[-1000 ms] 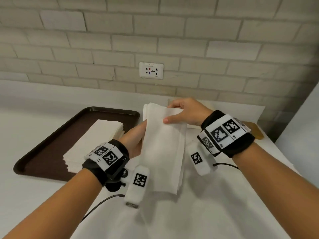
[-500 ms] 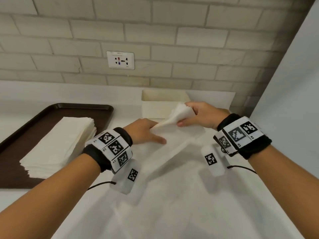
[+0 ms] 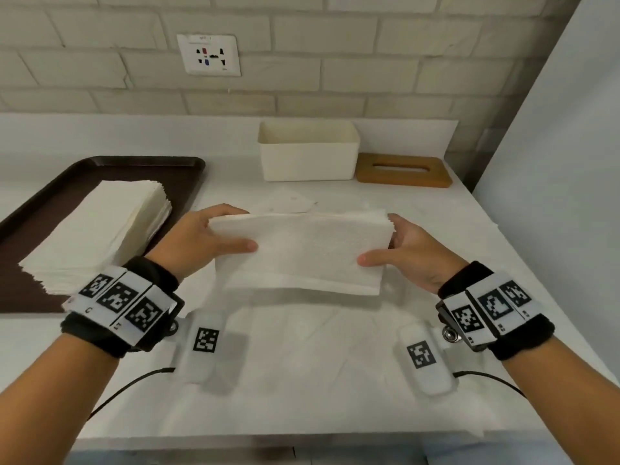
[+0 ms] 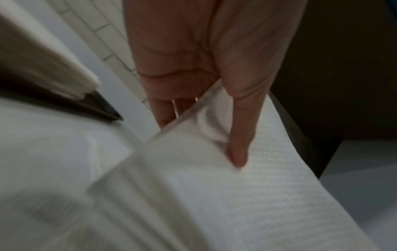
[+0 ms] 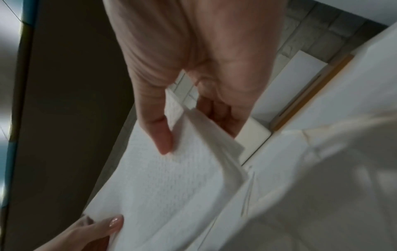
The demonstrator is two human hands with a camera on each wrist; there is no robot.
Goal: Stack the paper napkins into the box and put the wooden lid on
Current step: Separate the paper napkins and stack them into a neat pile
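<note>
A dark brown rectangular plastic tray (image 3: 40, 209) is seen at the far left of the white surface (image 3: 318, 380), well to the left of the white rectangular box (image 3: 307, 156). A tall stack of white paper napkins (image 3: 94, 229) is carried on that tray. To the right of the tray, in front of the box, a thinner bundle of white embossed paper napkins (image 3: 302, 253) is held crosswise above the surface by both hands. Its left end is gripped by the left hand (image 3: 201, 243), with the thumb laid on top and the fingers curled underneath; in the left wrist view the thumb is seen pressed into the top sheet. Its right end is gripped by the right hand (image 3: 412, 256) in the same way, thumb on top and fingers below.

The box stands open against the pale brick wall (image 3: 335, 62), and nothing can be made out inside it. Just to the right of the box, touching or nearly touching its side, the flat wooden lid with a long slot (image 3: 402, 171) is laid on the surface. A white wall socket (image 3: 208, 55) is mounted above and to the left of the box.
</note>
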